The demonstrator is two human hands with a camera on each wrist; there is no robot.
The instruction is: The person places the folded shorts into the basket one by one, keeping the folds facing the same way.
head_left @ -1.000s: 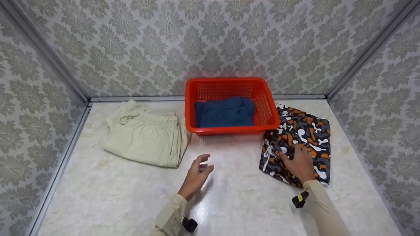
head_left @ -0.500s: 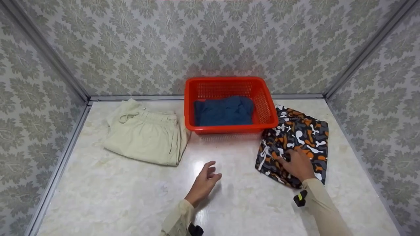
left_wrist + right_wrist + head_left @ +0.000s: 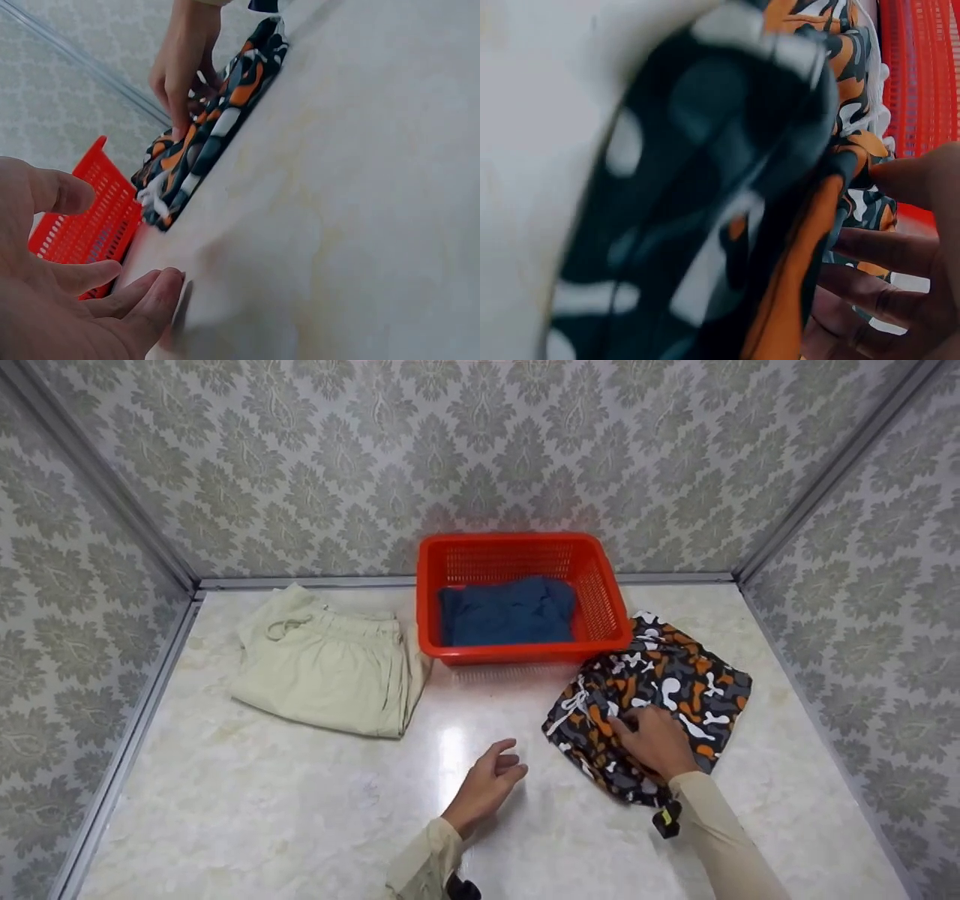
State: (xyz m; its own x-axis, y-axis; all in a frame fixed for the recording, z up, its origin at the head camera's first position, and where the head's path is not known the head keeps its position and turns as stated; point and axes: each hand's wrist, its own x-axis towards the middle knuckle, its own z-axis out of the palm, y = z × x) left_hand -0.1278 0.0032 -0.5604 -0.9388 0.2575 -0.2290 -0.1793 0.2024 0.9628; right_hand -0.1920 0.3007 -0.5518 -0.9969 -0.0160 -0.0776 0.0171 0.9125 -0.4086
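Note:
Patterned drawstring shorts (image 3: pixel 690 682) in black, grey, orange and white lie folded on the table, right of and partly against the red basket (image 3: pixel 517 651). My right hand (image 3: pixel 660 741) pinches their upper cloth between thumb and fingers; in the right wrist view the fabric (image 3: pixel 727 187) bunches up at the fingertips. The white drawstring (image 3: pixel 574 703) lies at the left end of the shorts. Over the bare table in front of the basket, my left hand (image 3: pixel 484 789) has loosely bent fingers and holds nothing. The left wrist view shows its palm (image 3: pixel 67 315) with the fingers spread.
Inside the basket lies a folded dark blue cloth (image 3: pixel 510 615). Beige drawstring shorts (image 3: pixel 330 675) lie folded left of the basket. Patterned walls (image 3: pixel 480 450) enclose the table (image 3: pixel 247 810) at the back and on both sides.
My right hand has gathered the cloth in a pinch and drawn the patterned shorts left and towards me, turning them slightly. My left hand has shifted right and a little nearer to me.

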